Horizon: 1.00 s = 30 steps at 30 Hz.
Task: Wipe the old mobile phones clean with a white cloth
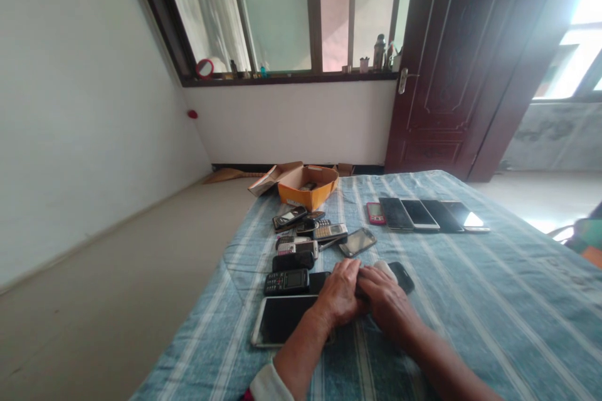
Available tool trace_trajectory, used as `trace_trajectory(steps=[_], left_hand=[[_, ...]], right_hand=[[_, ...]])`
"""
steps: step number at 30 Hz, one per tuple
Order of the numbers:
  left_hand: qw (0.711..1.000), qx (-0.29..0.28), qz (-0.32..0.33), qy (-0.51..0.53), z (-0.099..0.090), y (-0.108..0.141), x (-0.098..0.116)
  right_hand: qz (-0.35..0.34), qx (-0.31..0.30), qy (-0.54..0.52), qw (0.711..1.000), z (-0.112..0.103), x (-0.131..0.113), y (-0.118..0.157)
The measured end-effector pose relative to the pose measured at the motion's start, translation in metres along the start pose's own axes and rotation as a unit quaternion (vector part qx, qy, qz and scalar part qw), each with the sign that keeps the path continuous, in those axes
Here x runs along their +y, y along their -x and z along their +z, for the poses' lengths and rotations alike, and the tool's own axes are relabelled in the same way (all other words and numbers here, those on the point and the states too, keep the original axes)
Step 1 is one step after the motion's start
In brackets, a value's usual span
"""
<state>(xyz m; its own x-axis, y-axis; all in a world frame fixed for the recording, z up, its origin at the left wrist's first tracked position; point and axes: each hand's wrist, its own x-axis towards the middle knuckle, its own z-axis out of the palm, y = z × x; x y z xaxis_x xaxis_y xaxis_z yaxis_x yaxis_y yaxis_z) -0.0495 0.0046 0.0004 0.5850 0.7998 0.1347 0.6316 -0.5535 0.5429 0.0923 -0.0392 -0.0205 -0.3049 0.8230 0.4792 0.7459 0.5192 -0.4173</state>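
My left hand point(344, 293) and my right hand point(386, 297) meet low over the cloth, fingers curled and pressed together. Whatever lies between them is mostly hidden; only a dark edge shows. Just beyond the right fingers is a pale rounded thing point(385, 270), and beside it a black phone point(402, 277) lies tilted. Under my left forearm, a large white-framed smartphone point(286, 321) is partly covered. A black keypad phone point(286, 282) lies to the left of my left hand. A grey touchscreen phone point(358, 242) rests farther forward.
Several old phones point(296, 249) are heaped at the left on the striped blue cloth point(451, 313). Behind them stands an open orange box point(308, 193). A red phone point(375, 213) and several smartphones point(420, 215) form a row at the far right. A dark red door point(446, 62) is beyond.
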Motion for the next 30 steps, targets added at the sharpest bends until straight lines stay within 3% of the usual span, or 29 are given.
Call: trace_trajectory(steps=[5, 18, 26, 30], left_hand=[[1.000, -0.004, 0.004, -0.005, 0.000, 0.001, 0.001], [1.000, -0.017, 0.003, -0.006, 0.002, 0.001, -0.002], [1.000, -0.025, 0.007, -0.006, 0.000, 0.003, -0.001], [0.999, -0.039, 0.013, -0.010, -0.006, 0.004, 0.004]], right_hand=[[-0.032, -0.004, -0.061, 0.998, 0.001, 0.000, -0.003], [-0.085, -0.011, -0.083, 0.993, 0.000, 0.008, -0.005], [-0.053, -0.023, -0.047, 0.997, -0.009, 0.009, -0.003], [-0.004, -0.019, 0.022, 1.000, -0.018, 0.019, 0.002]])
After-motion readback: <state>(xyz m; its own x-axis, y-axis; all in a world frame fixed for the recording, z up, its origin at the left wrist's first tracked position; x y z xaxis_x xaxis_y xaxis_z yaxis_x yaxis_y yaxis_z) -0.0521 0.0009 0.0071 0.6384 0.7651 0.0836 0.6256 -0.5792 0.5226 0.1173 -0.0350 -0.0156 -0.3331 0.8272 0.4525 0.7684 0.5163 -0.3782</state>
